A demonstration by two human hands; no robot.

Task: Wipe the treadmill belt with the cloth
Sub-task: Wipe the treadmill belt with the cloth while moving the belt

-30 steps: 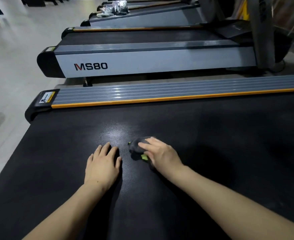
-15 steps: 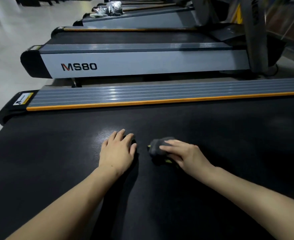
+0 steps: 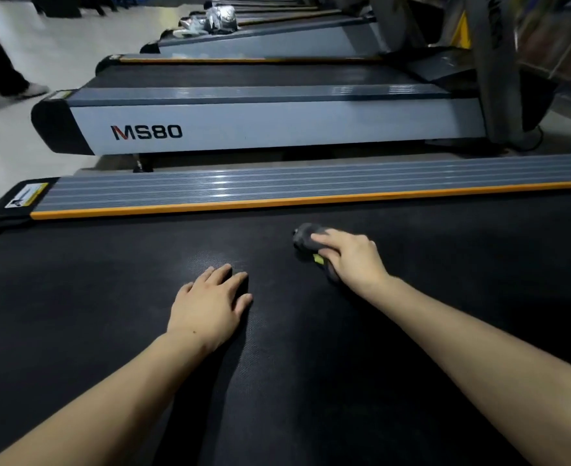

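Dark grey cloth (image 3: 306, 236) sits bunched on the belt (image 3: 445, 264) at 1 o'clock; my right hand (image 3: 351, 260) clamps it down to scrub. Left hand (image 3: 210, 306) lies flat, fingers straight, bracing me.
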